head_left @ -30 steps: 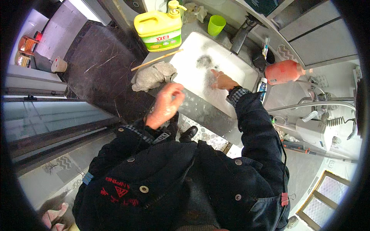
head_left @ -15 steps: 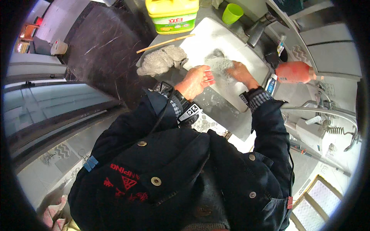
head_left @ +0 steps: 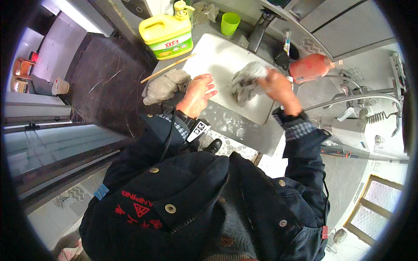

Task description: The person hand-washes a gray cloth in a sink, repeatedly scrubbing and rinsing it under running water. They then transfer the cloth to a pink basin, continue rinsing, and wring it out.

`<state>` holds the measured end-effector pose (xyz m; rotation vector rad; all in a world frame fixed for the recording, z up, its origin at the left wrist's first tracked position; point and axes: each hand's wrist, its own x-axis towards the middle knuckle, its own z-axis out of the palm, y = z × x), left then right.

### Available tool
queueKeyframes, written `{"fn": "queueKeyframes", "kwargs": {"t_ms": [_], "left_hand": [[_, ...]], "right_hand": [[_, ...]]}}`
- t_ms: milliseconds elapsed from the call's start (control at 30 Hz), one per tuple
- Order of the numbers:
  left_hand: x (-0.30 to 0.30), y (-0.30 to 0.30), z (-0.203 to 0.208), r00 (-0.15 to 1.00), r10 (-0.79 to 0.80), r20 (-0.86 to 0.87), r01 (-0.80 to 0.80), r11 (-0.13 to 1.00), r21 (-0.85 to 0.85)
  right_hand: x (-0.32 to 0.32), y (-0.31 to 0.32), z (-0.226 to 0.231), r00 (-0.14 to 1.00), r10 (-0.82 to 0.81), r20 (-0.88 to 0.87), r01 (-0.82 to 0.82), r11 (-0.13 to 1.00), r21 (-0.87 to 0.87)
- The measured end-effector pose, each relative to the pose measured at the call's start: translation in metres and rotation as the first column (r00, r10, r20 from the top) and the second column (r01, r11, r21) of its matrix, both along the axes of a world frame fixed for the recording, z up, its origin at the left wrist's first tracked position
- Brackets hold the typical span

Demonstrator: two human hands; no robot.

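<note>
Closed around the right end of a bunched grey cloth (head_left: 248,83): the right hand (head_left: 278,89), slightly blurred, palm out of sight. Location of that cloth: within the outline of a white sink basin (head_left: 211,61), toward its right side; impossible to tell whether touching the bottom. To the left, well apart from the cloth, the left hand (head_left: 197,95), half open, fingers spread and bent, apparently holding nothing, near the basin's left edge. Just beside that hand, on the dark counter (head_left: 257,137), a second crumpled grey cloth (head_left: 164,88), with a thin wooden stick (head_left: 167,68) slanting behind. Farther back, a yellow pump jug (head_left: 167,37), a lime-green cup (head_left: 230,25) and a dark tap (head_left: 260,35). Beyond the right hand, a pink bottle (head_left: 309,68). White foam on the counter's near strip.
</note>
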<state>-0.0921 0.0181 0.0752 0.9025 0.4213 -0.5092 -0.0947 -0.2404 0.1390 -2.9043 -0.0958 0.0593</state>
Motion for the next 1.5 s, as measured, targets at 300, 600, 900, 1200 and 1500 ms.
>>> {"fn": "queueKeyframes", "kwargs": {"t_ms": [300,600,900,1200,1500], "left_hand": [[0.003,-0.007,0.003,0.957,-0.249,0.150,0.184,0.918,0.351],[0.014,-0.092,-0.009,0.704,-0.421,0.572,0.050,0.832,0.552],[0.029,-0.029,-0.008,0.986,-0.004,0.169,0.043,0.972,-0.231],[0.021,-0.001,-0.025,0.975,0.176,0.136,-0.174,0.984,-0.025],[0.014,0.010,-0.033,0.952,0.288,0.099,-0.285,0.957,-0.048]], "right_hand": [[0.000,-0.003,-0.006,0.992,0.005,-0.125,0.028,0.963,0.268],[-0.006,0.032,0.149,1.000,-0.013,0.026,-0.017,0.482,0.876],[-0.005,0.002,0.020,0.954,-0.021,-0.300,0.288,0.355,0.889],[0.037,-0.011,-0.191,0.910,0.215,-0.355,-0.191,0.976,0.104],[0.093,0.017,-0.271,0.905,0.290,-0.311,-0.319,0.947,-0.044]]}}
